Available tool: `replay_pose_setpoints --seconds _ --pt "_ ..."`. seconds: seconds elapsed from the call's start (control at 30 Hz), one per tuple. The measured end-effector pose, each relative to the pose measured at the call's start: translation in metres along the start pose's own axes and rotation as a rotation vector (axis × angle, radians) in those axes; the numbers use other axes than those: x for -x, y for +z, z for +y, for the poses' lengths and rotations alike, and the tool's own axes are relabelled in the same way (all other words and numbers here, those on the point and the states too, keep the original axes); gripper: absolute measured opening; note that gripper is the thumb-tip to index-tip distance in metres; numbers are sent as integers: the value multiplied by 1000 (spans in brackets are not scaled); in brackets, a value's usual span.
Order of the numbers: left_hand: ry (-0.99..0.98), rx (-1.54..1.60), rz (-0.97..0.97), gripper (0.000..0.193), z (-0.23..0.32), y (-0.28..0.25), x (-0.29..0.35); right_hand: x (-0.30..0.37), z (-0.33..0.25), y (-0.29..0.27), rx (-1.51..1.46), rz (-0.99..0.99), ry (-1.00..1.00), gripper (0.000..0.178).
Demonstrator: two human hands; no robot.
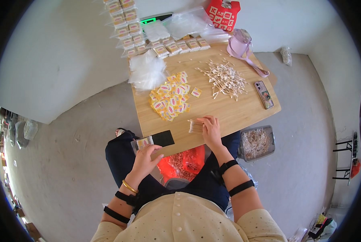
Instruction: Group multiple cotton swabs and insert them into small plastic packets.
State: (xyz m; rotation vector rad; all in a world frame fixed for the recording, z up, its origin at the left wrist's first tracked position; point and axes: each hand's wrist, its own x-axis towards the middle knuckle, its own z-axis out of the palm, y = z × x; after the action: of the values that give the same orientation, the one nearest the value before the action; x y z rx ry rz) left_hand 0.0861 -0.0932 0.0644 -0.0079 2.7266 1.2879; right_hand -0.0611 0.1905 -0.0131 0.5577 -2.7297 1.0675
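Observation:
At the table's near left edge, my left hand (pixel 146 159) grips a small clear bag (pixel 144 141) holding a row of cotton swabs and a yellow-and-white label. The bag lies across one end of a flat black rectangle (pixel 163 138). My right hand (pixel 212 131) is closed on the right end of a neat row of cotton swabs (pixel 195 126), resting on or just above the wood. A pile of yellow-and-white label cards (pixel 172 99) lies ahead of my hands. Farther right is a heap of loose cotton swabs (pixel 225 79).
Clear bags (pixel 147 70) and filled swab packs (pixel 172 48) line the wooden table's (pixel 245 117) far side. A lilac bottle (pixel 240 42), a phone (pixel 264 95) and a red bag (pixel 223 15) stand or lie rightward. Below are a swab-filled bin (pixel 272 141) and red bag (pixel 176 163).

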Motion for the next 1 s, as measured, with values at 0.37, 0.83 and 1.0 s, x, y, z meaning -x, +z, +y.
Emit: replay_pose_setpoints --seconds 0.37,0.83,1.0 --pt "190 -69 49 34 27 24 -41 12 -17 1 294 -129 -109 58" --pt "382 -623 -53 76 24 104 -116 17 -6 -15 206 -176 -31 67" --pt "430 -731 -98 79 19 112 -117 30 7 -34 107 -84 43 64"
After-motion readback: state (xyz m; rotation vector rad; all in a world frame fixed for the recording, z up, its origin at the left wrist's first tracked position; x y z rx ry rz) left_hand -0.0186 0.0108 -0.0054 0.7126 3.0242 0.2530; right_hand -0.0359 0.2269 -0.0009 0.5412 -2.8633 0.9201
